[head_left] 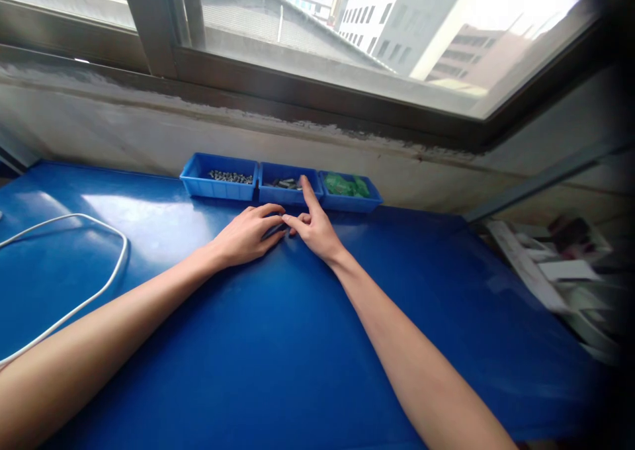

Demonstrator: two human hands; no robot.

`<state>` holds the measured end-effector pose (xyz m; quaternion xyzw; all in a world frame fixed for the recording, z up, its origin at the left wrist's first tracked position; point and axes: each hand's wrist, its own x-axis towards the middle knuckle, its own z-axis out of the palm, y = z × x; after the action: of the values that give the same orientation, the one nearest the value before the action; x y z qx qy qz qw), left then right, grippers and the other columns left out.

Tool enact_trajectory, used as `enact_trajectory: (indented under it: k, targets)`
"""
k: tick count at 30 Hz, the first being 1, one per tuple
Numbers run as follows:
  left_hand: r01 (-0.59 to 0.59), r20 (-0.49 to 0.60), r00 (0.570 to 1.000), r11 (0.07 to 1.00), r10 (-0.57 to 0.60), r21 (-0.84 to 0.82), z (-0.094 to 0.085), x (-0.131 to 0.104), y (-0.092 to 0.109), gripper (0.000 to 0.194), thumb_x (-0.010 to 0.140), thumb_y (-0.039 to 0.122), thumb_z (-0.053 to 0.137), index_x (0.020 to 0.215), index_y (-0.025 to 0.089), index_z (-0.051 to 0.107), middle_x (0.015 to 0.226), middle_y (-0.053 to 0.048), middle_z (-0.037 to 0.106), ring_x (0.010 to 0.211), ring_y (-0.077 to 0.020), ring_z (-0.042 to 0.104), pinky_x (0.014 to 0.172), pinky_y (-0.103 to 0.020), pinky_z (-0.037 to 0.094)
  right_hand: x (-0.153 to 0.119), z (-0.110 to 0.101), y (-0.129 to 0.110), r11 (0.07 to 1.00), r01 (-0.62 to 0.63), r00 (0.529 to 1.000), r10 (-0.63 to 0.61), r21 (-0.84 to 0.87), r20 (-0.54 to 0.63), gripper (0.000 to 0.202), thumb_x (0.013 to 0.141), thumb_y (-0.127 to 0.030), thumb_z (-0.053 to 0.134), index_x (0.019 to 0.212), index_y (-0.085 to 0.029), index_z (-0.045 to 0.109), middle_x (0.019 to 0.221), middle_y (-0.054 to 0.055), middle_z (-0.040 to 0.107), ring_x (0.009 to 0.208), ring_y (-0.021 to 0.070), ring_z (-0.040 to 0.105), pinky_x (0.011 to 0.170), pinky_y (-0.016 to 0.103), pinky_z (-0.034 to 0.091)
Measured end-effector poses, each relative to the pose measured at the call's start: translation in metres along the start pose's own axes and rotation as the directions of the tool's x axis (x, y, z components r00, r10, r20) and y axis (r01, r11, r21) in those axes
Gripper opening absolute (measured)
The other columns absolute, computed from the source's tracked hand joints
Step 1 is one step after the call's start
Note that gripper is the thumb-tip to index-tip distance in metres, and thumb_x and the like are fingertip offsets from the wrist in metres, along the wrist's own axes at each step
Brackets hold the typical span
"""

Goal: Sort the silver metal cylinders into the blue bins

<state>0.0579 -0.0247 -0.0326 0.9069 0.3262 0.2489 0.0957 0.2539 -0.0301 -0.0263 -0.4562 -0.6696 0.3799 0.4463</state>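
Note:
Three blue bins stand in a row at the back of the blue table (278, 344). Small grey metal parts lie in the left bin (218, 188), longer metal pieces in the middle bin (278, 194), and green items in the right bin (350, 203). My left hand (253, 235) rests on the table before the bins, fingers apart and slightly bent. Close against its fingertips is my right hand (317, 228), its index finger stretched toward the middle bin and its other fingers curled. Whether anything small lies between the hands is hard to make out.
A white cable (119, 265) curves over the table at the left. Behind the bins are a wall (411, 179) and a window frame (307, 92). Blurred boxes and papers (568, 271) lie beyond the table's right edge.

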Motion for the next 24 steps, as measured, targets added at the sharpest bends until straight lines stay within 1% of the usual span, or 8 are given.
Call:
enact_trajectory:
  k: [2,5,10,12,15,17,20,24]
  targets:
    - [0.014,-0.049,0.999,1.0,-0.015,-0.014,0.002,-0.001,-0.002,0.029,0.1,0.032,0.053,0.118,0.018,0.072,0.133,-0.014,0.064,0.113,-0.0277,0.067,0.097,-0.042,0.054,-0.001,-0.002,-0.001,1.0,0.009,1.0,-0.009,0.0,0.009,0.089,0.083,-0.029,0.069,0.16,-0.046,0.027,0.174,0.006,0.0,0.061,0.0039,0.056,0.061,0.031,0.059]
    - [0.039,-0.105,0.993,0.998,-0.043,-0.043,0.003,-0.001,-0.006,0.024,0.098,0.03,0.057,0.109,0.017,0.074,0.117,-0.012,0.069,0.1,-0.0247,0.069,0.09,-0.038,0.055,-0.004,-0.004,-0.003,0.999,0.035,0.999,-0.035,0.018,0.001,0.08,0.083,-0.028,0.067,0.156,-0.044,0.037,0.174,0.006,0.007,0.059,0.0032,0.055,0.06,0.03,0.058]
    - [0.043,-0.201,0.977,0.991,-0.068,-0.126,0.003,-0.001,-0.011,0.017,0.096,0.023,0.059,0.101,0.018,0.074,0.105,-0.008,0.07,0.091,-0.0207,0.068,0.084,-0.033,0.055,-0.008,-0.005,-0.004,0.994,0.099,0.985,-0.092,0.039,-0.144,0.059,0.084,-0.028,0.065,0.142,-0.033,0.056,0.163,0.008,0.039,0.055,0.0031,0.049,0.052,0.025,0.05]
    - [0.057,-0.232,0.968,0.987,-0.092,-0.153,0.002,-0.001,-0.011,0.016,0.095,0.021,0.059,0.098,0.018,0.075,0.103,-0.008,0.07,0.089,-0.0196,0.068,0.083,-0.033,0.055,-0.008,-0.004,-0.005,0.994,0.089,0.98,-0.076,0.062,-0.186,0.052,0.083,-0.027,0.064,0.135,-0.028,0.06,0.15,0.008,0.054,0.053,0.0033,0.048,0.049,0.024,0.046]
    - [0.103,-0.26,0.95,0.959,-0.173,-0.265,0.001,0.0,-0.01,0.018,0.094,0.022,0.061,0.103,0.016,0.075,0.103,-0.009,0.07,0.086,-0.0186,0.07,0.083,-0.033,0.058,-0.009,-0.004,-0.007,0.987,0.072,0.978,-0.041,0.146,-0.205,0.041,0.081,-0.026,0.066,0.121,-0.024,0.066,0.127,0.007,0.069,0.048,0.0034,0.046,0.045,0.024,0.04]
    - [0.142,-0.268,0.928,0.911,-0.259,-0.388,0.0,0.001,-0.01,0.024,0.092,0.026,0.064,0.111,0.016,0.074,0.105,-0.01,0.071,0.087,-0.0188,0.072,0.083,-0.033,0.06,-0.009,-0.004,-0.008,0.976,0.065,0.979,-0.022,0.208,-0.205,0.034,0.08,-0.026,0.066,0.114,-0.023,0.067,0.11,0.005,0.074,0.045,0.004,0.045,0.043,0.023,0.037]
    - [0.206,-0.242,0.879,0.784,-0.412,-0.585,-0.002,0.003,-0.011,0.032,0.09,0.031,0.069,0.118,0.016,0.072,0.101,-0.009,0.075,0.087,-0.0198,0.075,0.083,-0.032,0.062,-0.008,-0.004,-0.01,0.969,0.038,0.983,0.008,0.245,-0.183,0.028,0.08,-0.028,0.065,0.107,-0.02,0.069,0.086,0.002,0.075,0.043,0.0058,0.044,0.043,0.024,0.034]
    - [0.232,-0.188,0.824,0.621,-0.534,-0.749,-0.008,0.005,-0.012,0.033,0.089,0.034,0.069,0.117,0.015,0.071,0.095,-0.007,0.076,0.08,-0.0181,0.076,0.079,-0.03,0.063,-0.008,-0.004,-0.01,0.972,-0.019,0.994,0.045,0.235,-0.104,0.028,0.079,-0.03,0.065,0.104,-0.018,0.07,0.076,0.001,0.074,0.044,0.0072,0.046,0.044,0.024,0.034]
